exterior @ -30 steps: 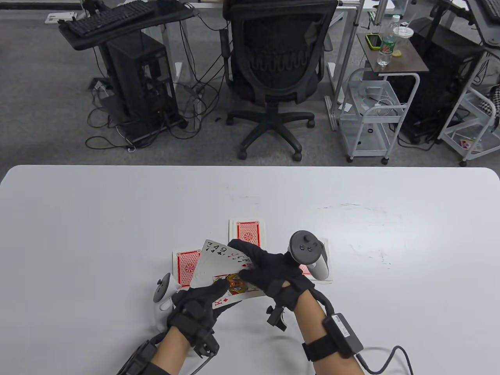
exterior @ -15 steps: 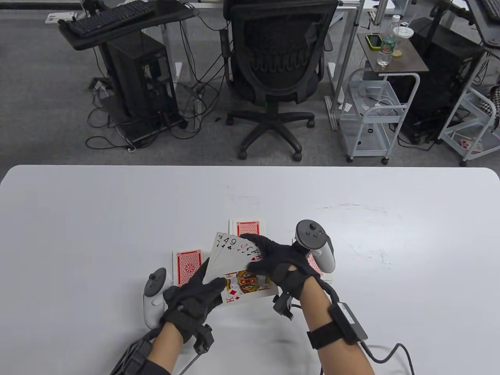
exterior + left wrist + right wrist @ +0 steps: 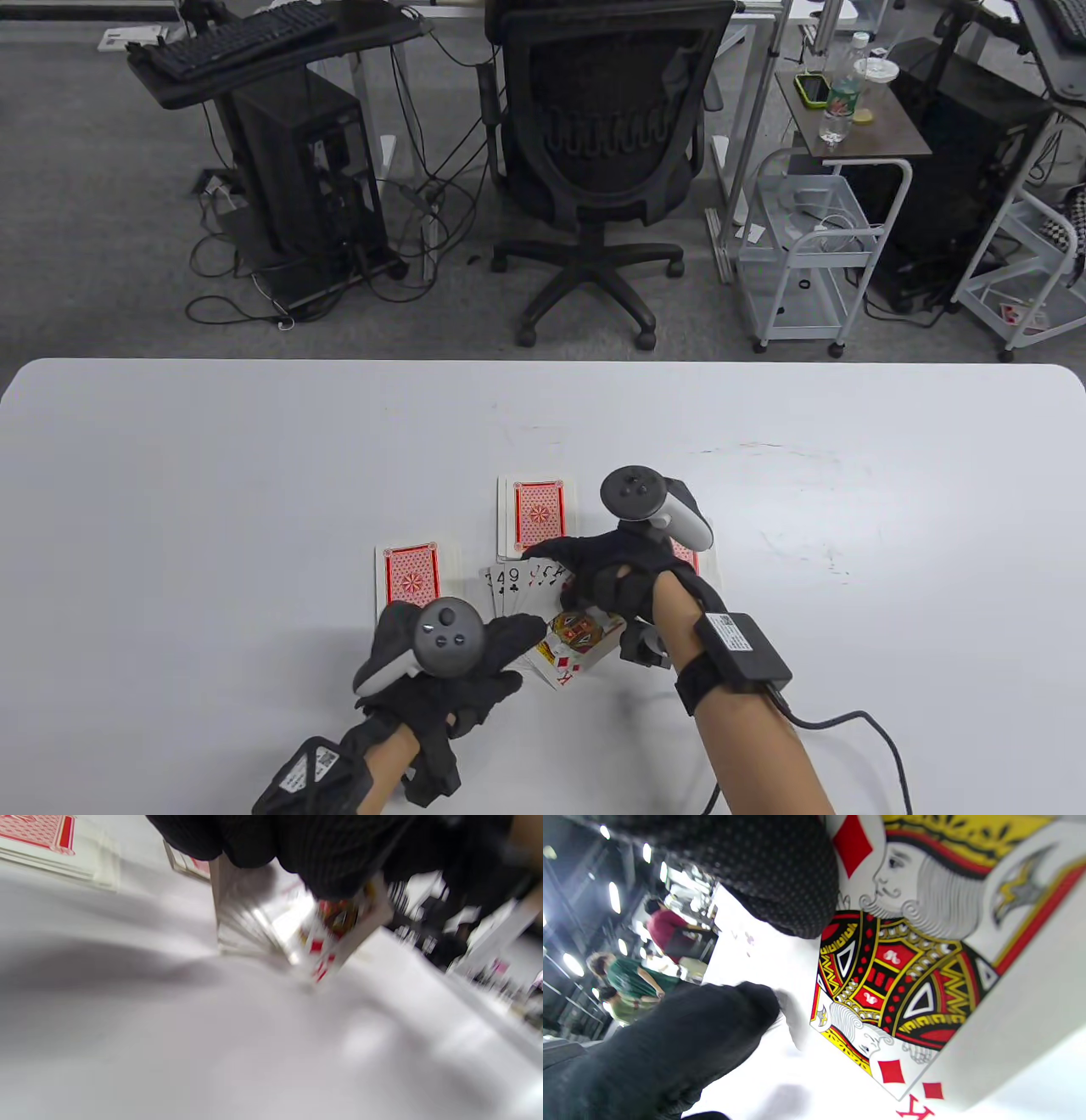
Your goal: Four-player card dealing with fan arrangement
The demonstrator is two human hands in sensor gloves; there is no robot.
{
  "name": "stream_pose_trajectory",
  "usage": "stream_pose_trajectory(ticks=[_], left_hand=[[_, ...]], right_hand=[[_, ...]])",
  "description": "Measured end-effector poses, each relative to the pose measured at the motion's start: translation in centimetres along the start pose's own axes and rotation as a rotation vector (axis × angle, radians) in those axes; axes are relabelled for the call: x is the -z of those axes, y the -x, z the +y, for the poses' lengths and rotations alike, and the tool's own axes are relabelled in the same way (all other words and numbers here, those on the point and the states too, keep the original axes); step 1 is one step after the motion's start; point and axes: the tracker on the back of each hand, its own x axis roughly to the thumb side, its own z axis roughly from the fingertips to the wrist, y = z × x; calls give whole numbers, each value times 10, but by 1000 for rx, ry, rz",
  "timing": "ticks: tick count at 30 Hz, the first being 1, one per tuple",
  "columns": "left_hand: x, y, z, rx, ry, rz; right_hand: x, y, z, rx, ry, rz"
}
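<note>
Right hand (image 3: 612, 570) grips the face-up card fan (image 3: 543, 611) low centre of frame, king of diamonds (image 3: 903, 984) on top. Left hand (image 3: 458, 671) holds the fan's lower left edge. Face-down piles (image 3: 410, 577) (image 3: 536, 514) lie on the worktop (image 3: 212, 509) above.

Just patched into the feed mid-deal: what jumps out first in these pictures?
The fan of face-up cards near the table's front edge, gripped between the left hand and right hand, with the king of diamonds in front. Behind it lie red-backed piles: a left pile, a middle pile, and a right pile mostly hidden by the right hand.
</note>
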Motion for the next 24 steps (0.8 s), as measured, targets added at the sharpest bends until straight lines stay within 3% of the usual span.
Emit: stream_pose_trajectory(ticks=[3, 8, 15, 24], left_hand=[[14, -7, -12, 124, 99, 55], [28, -6, -17, 111, 163, 112], [32, 0, -19, 35, 185, 146], [35, -1, -17, 28, 199, 167]], right_hand=[[6, -6, 2, -126, 14, 31], [8, -19, 15, -367, 110, -23], [13, -28, 35, -674, 259, -46], [19, -26, 51, -1005, 420, 58]])
